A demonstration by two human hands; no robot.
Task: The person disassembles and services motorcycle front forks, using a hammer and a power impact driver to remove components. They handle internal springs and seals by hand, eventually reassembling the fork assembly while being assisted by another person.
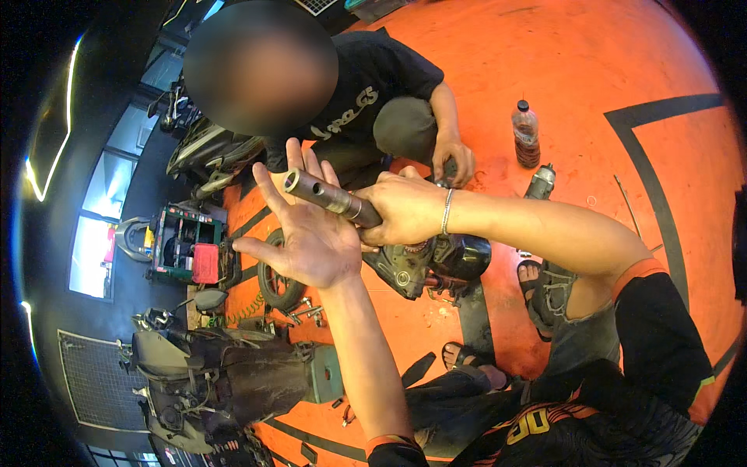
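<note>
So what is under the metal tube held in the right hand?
The open left hand lies under the metal tube. Below the right hand a dark engine part shows; the tube's near end is hidden in the grip.

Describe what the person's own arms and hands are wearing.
Both forearms are bare. The right hand has a thin silver bangle at the wrist; the left hand wears nothing visible. Both arms end in short black sleeves with an orange band at the hem: right sleeve, left sleeve. No gloves.
</note>
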